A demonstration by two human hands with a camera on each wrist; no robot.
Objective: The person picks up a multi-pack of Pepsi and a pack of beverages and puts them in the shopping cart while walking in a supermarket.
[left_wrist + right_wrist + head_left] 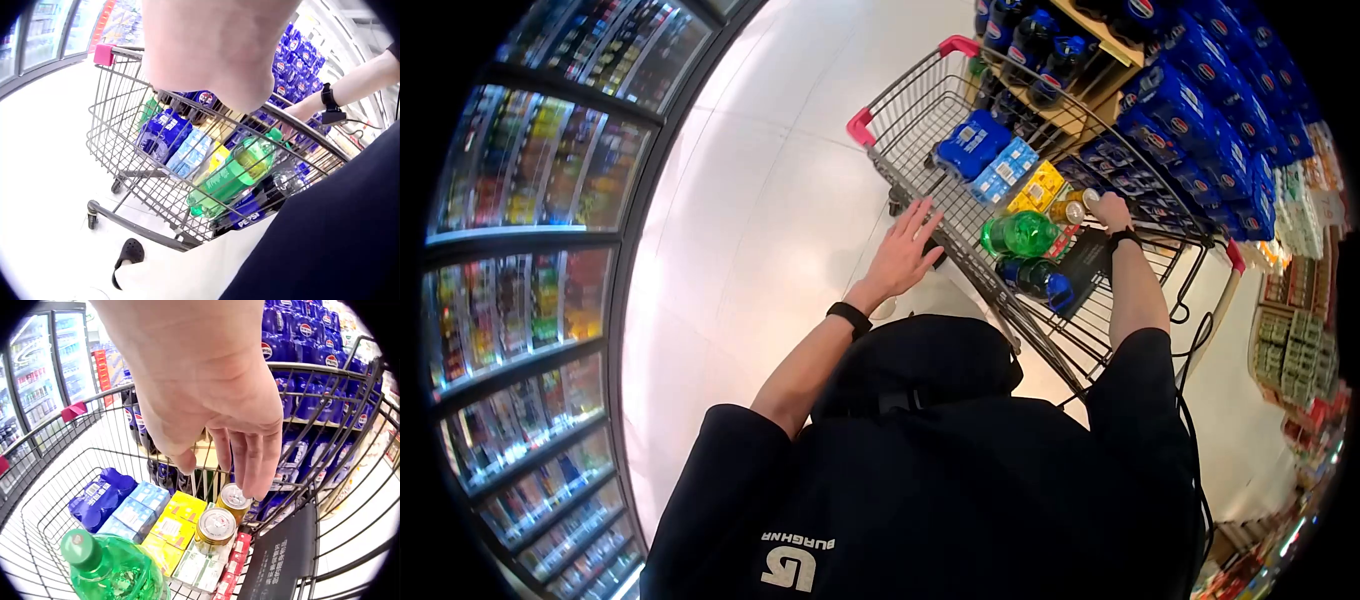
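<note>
My right hand [1112,212] [212,406] reaches down into the cart, its fingers bent loosely downward with the thumb apart. Its fingertips are at the rear gold can [234,499]; whether they touch it is unclear. A second gold can [215,526] stands in front, on white-and-green boxes [199,565]. Over the cart's near side, my left hand [902,255] [209,56] is spread with nothing held. The cart also carries a blue pack [973,142], light-blue boxes [1004,172], yellow boxes [1036,188], a green bottle [1030,234] and a dark Pepsi bottle [250,206].
The wire cart [990,290] has a black panel [281,556] beside the red boxes [231,575]. Stacked blue Pepsi packs [1200,130] and shelved bottles [1050,70] stand beyond it. Glass-door coolers [530,160] line the left, across the pale floor [730,180].
</note>
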